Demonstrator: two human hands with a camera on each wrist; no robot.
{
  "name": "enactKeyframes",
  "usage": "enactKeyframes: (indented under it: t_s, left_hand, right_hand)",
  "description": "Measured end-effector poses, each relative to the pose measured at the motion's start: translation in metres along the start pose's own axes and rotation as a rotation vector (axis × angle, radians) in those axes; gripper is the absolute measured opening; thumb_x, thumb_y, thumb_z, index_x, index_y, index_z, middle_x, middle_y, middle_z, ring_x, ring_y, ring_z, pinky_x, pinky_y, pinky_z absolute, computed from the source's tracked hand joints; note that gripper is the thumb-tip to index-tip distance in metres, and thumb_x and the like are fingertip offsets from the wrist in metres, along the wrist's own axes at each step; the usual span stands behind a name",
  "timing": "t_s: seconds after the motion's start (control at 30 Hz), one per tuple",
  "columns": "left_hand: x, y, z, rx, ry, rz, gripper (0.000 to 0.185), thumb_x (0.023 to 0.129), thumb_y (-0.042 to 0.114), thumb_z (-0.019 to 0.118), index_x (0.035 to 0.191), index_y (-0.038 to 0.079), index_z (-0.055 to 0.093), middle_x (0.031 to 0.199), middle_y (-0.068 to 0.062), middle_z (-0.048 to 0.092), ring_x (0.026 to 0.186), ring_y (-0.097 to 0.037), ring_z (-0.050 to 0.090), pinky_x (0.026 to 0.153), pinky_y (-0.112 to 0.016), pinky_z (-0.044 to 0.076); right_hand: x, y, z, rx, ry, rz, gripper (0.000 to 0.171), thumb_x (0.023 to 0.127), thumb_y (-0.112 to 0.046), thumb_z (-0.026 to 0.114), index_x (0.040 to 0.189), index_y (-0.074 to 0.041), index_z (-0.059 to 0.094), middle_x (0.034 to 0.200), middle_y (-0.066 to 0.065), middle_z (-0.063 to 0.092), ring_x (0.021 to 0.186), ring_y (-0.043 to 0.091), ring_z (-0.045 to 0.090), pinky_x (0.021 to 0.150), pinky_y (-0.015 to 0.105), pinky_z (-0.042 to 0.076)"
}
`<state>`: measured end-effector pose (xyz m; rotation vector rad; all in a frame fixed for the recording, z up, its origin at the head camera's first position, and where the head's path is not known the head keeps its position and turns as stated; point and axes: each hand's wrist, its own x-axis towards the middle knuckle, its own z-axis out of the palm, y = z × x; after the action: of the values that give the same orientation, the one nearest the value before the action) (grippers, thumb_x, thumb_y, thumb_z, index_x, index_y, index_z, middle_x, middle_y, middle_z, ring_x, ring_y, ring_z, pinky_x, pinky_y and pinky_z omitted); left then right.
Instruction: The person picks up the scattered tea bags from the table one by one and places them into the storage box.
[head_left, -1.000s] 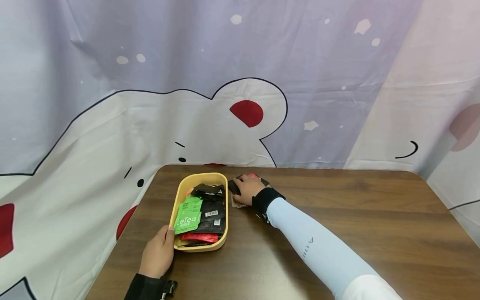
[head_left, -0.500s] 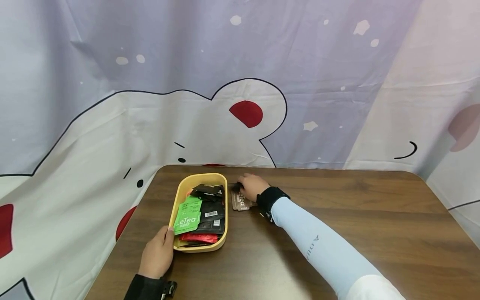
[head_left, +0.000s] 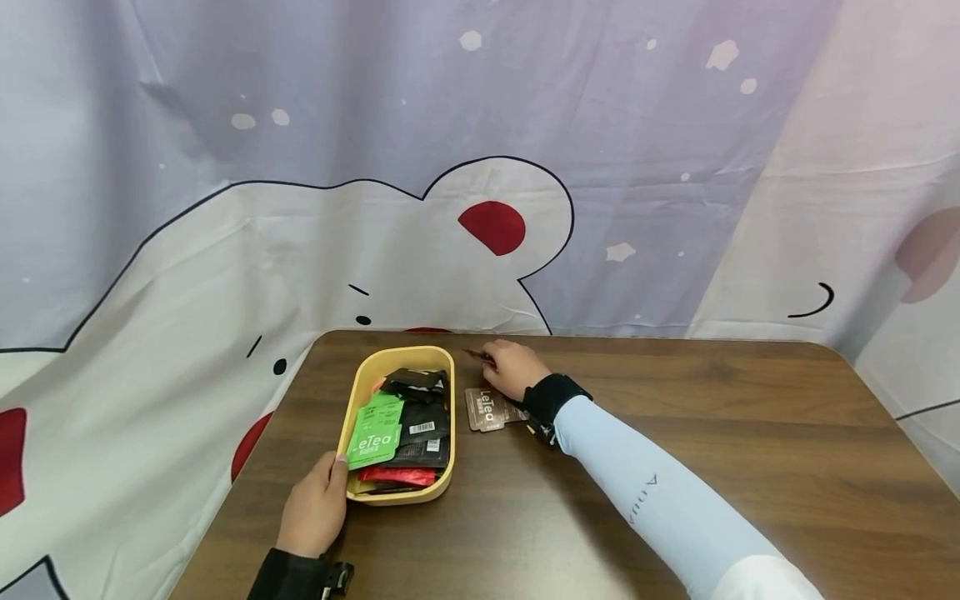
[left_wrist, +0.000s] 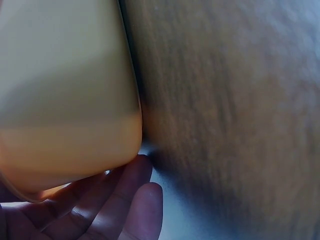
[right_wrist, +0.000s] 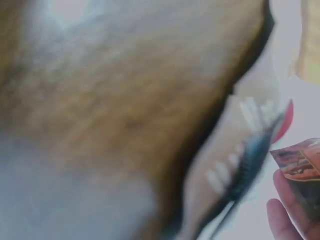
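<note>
At the near edge of the brown bench (head_left: 675,417), the left hand (head_left: 315,508) grips the near corner of a yellow tray (head_left: 356,392), thumb on its rim, the tray heaped with sachets: a green one (head_left: 377,429) on top, black ones (head_left: 423,417) beside it and a red one (head_left: 397,476) nearest. Just right of the tray a brown sachet (head_left: 487,409) lies flat on the bench, partly under the right wrist. Beyond it the right hand (head_left: 512,369) pinches a small reddish sachet (head_left: 477,356) near the far edge, a bear-print curtain (head_left: 480,167) hanging behind.
</note>
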<state>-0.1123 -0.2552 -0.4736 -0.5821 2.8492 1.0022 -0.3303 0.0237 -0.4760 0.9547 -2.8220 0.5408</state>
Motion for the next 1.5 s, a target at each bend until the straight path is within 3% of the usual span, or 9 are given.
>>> enactKeyframes:
  t_s: [0.13, 0.4, 0.67, 0.87, 1.0, 1.3, 1.4, 1.5]
  left_hand:
    - [0.0, 0.001, -0.001, -0.003, 0.0, 0.01, 0.051, 0.111, 0.039, 0.028, 0.137, 0.001, 0.051, 0.095, -0.013, 0.061, 0.072, -0.02, 0.05, 0.064, -0.032, 0.035]
    - [0.0, 0.0, -0.001, 0.003, 0.004, 0.0, 0.049, 0.111, 0.037, 0.029, 0.135, 0.002, 0.052, 0.099, -0.014, 0.062, 0.074, -0.021, 0.051, 0.065, -0.033, 0.036]
    - [0.0, -0.001, 0.0, -0.035, -0.015, 0.0, 0.05, 0.111, 0.039, 0.027, 0.134, 0.002, 0.051, 0.079, -0.01, 0.05, 0.062, -0.021, 0.042, 0.059, -0.033, 0.031]
    - [0.0, -0.001, 0.001, -0.017, 0.002, 0.003, 0.05, 0.111, 0.038, 0.029, 0.138, 0.001, 0.051, 0.094, -0.012, 0.06, 0.07, -0.02, 0.049, 0.062, -0.032, 0.035]
    - [0.001, -0.001, 0.002, -0.019, 0.005, 0.003, 0.048, 0.111, 0.036, 0.03, 0.137, 0.002, 0.051, 0.09, -0.011, 0.059, 0.068, -0.021, 0.048, 0.062, -0.032, 0.034]
    - [0.001, 0.0, 0.002, -0.006, 0.018, 0.013, 0.051, 0.111, 0.038, 0.029, 0.14, 0.002, 0.05, 0.1, -0.014, 0.063, 0.073, -0.02, 0.051, 0.064, -0.032, 0.036]
    - [0.001, -0.001, 0.002, 0.001, 0.016, 0.01, 0.052, 0.111, 0.038, 0.029, 0.141, 0.001, 0.049, 0.105, -0.015, 0.063, 0.077, -0.021, 0.053, 0.067, -0.033, 0.038]
    - [0.001, -0.001, 0.002, 0.002, 0.015, 0.009, 0.052, 0.111, 0.038, 0.029, 0.142, 0.001, 0.049, 0.105, -0.014, 0.063, 0.078, -0.021, 0.054, 0.067, -0.033, 0.038]
  right_hand:
    - [-0.002, -0.005, -0.009, 0.038, 0.064, -0.008, 0.026, 0.098, -0.017, 0.064, 0.122, -0.01, 0.068, 0.109, 0.005, 0.069, 0.09, 0.018, 0.065, 0.081, 0.036, 0.054]
    - [-0.004, -0.033, -0.019, 0.13, 0.126, -0.11, 0.025, 0.098, -0.016, 0.064, 0.123, -0.011, 0.068, 0.117, 0.005, 0.067, 0.101, 0.017, 0.066, 0.087, 0.033, 0.055]
    - [0.002, -0.074, -0.019, 0.168, 0.087, -0.196, 0.031, 0.099, -0.016, 0.063, 0.129, -0.01, 0.065, 0.118, 0.005, 0.064, 0.102, 0.014, 0.065, 0.091, 0.032, 0.055]
    - [0.011, -0.099, -0.011, 0.146, 0.054, -0.231, 0.03, 0.1, -0.018, 0.061, 0.129, -0.011, 0.065, 0.118, 0.004, 0.064, 0.103, 0.015, 0.063, 0.093, 0.031, 0.053]
    - [0.016, -0.111, -0.006, 0.122, 0.056, -0.252, 0.028, 0.1, -0.019, 0.061, 0.128, -0.013, 0.065, 0.119, 0.004, 0.064, 0.105, 0.015, 0.063, 0.095, 0.03, 0.052]
    - [0.018, -0.114, -0.003, 0.083, 0.052, -0.241, 0.03, 0.1, -0.021, 0.061, 0.129, -0.014, 0.065, 0.121, 0.003, 0.064, 0.108, 0.015, 0.063, 0.097, 0.03, 0.052]
    - [0.017, -0.112, -0.004, 0.076, 0.021, -0.214, 0.043, 0.099, -0.033, 0.064, 0.139, -0.017, 0.058, 0.131, 0.003, 0.06, 0.119, 0.017, 0.059, 0.105, 0.035, 0.048]
    - [0.016, -0.111, -0.006, 0.073, -0.037, -0.197, 0.074, 0.093, -0.052, 0.067, 0.155, -0.023, 0.04, 0.151, 0.005, 0.048, 0.14, 0.022, 0.046, 0.117, 0.044, 0.038]
